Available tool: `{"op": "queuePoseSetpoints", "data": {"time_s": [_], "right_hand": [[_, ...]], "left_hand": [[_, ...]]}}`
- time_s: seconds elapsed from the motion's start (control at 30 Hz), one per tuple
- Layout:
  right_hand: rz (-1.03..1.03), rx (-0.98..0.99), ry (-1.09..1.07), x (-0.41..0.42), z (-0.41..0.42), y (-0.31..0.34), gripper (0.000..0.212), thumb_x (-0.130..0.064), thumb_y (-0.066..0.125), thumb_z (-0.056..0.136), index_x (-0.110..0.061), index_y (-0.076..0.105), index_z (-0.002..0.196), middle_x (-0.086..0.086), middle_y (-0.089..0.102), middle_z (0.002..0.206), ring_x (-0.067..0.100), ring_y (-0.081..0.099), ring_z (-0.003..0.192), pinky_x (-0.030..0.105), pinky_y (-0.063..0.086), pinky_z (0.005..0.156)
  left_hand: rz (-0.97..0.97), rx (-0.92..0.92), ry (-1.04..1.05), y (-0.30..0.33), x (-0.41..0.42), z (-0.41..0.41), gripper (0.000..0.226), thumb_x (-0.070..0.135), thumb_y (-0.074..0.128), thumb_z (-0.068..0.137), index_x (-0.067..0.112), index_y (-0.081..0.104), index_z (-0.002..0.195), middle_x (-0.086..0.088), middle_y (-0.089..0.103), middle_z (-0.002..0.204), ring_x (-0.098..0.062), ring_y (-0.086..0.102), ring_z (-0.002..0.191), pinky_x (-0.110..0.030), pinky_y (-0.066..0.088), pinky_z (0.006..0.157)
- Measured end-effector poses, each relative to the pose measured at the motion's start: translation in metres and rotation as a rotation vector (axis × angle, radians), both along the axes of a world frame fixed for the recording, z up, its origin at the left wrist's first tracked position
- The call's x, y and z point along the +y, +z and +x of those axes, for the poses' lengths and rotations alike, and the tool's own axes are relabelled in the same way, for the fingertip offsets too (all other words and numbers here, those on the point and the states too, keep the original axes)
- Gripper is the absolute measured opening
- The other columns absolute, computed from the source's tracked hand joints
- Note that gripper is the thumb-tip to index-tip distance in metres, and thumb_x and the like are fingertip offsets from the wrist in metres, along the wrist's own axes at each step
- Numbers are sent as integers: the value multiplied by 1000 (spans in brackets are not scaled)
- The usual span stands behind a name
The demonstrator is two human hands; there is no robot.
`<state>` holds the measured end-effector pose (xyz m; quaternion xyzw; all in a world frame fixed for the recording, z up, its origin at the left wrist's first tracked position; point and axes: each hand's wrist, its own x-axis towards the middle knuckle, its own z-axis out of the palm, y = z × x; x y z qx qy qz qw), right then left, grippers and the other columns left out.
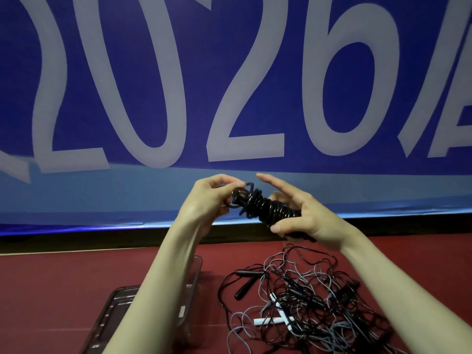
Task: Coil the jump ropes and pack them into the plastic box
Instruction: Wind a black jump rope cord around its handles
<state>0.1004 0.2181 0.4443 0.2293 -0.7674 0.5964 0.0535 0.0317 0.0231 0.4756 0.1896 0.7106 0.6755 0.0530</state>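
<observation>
A: Foreground, lower left: the clear plastic box rests on the red floor, partly hidden by the left forearm. Beside it lies a tangled pile of jump ropes, black and grey, with black and white handles.

B: And above?

A: The right hand grips a coiled black rope, thumb and lower fingers clamped, index extended. The left hand pinches the rope's free loop. Behind hangs a blue banner.
</observation>
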Motion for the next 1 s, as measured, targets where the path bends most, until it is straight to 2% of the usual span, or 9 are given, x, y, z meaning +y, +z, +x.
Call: {"op": "queuePoseSetpoints", "data": {"time_s": [0.07, 0.13, 0.23, 0.4, 0.6, 0.67, 0.77, 0.87, 1.0], "right_hand": [[-25, 5, -1, -2, 2, 4, 83, -5, 67, 75, -49, 42, 140, 9, 59, 93, 28, 56, 63, 37, 52, 57], [-43, 10, -30, -3, 3, 5, 79, -7, 64, 75, -50, 45, 138, 11, 57, 94, 27, 55, 62, 36, 50, 53], [-73, -8, -66, -3, 1, 3, 72, -6, 60, 76, -47, 51, 134, 5, 53, 81, 18, 49, 58, 29, 39, 46], [-82, -65, -100, -2, 3, 3, 61, -6, 59, 76, -39, 55, 126, -8, 55, 61, 9, 46, 48, 23, 33, 42], [-124, -120, -60, -6, 0, -3, 74, -6, 56, 74, -51, 50, 133, 13, 51, 83, 20, 48, 58, 24, 34, 41], [-119, -136, -50, -12, 1, -5, 71, -6, 54, 74, -51, 54, 129, 10, 50, 74, 16, 46, 54, 22, 32, 40], [-102, -149, -82, -17, -1, -8, 65, 0, 53, 79, -49, 58, 122, 9, 46, 68, 17, 41, 53, 23, 26, 42], [-104, -144, -150, -16, -5, -10, 65, 9, 48, 86, -47, 60, 119, 9, 46, 69, 15, 40, 51, 24, 25, 43], [-167, -143, -217, -14, -11, -9, 62, 8, 50, 86, -43, 62, 119, 11, 50, 77, 17, 43, 53, 25, 24, 41]], "left_hand": [[-43, -10, -64, -4, 5, 4, 34, -11, 50, 83, 15, 66, 70, 0, 53, 59, -7, 36, 50, -14, 25, 40], [-87, -6, -90, -5, 8, 6, 27, -10, 51, 84, 11, 65, 75, 2, 58, 55, -5, 37, 47, -14, 24, 40], [-165, 39, -74, -5, 9, 6, 9, 0, 59, 87, 8, 61, 83, -1, 65, 59, -5, 40, 47, -15, 26, 43], [-277, 96, -22, -6, 5, 7, 18, 4, 58, 88, 13, 60, 72, 1, 68, 62, -1, 41, 46, -19, 26, 47], [-455, 193, -25, -1, -5, 6, 20, 10, 62, 91, 7, 61, 71, -2, 69, 67, 4, 45, 40, -6, 30, 41], [-525, 195, -43, -1, -10, 2, 21, 8, 62, 90, 6, 62, 69, -3, 67, 66, 4, 46, 40, -8, 32, 44], [-630, 179, -16, -3, -17, -3, 25, 19, 66, 88, 12, 65, 64, 2, 65, 62, 2, 44, 43, -11, 31, 43], [-539, 133, 39, -6, -20, -6, 24, 22, 68, 88, 13, 65, 66, 7, 62, 57, -1, 42, 46, -12, 29, 43], [-456, 117, -19, -2, -18, -2, 4, 17, 71, 85, 14, 69, 85, 3, 73, 78, -3, 57, 67, -17, 39, 58]]}}
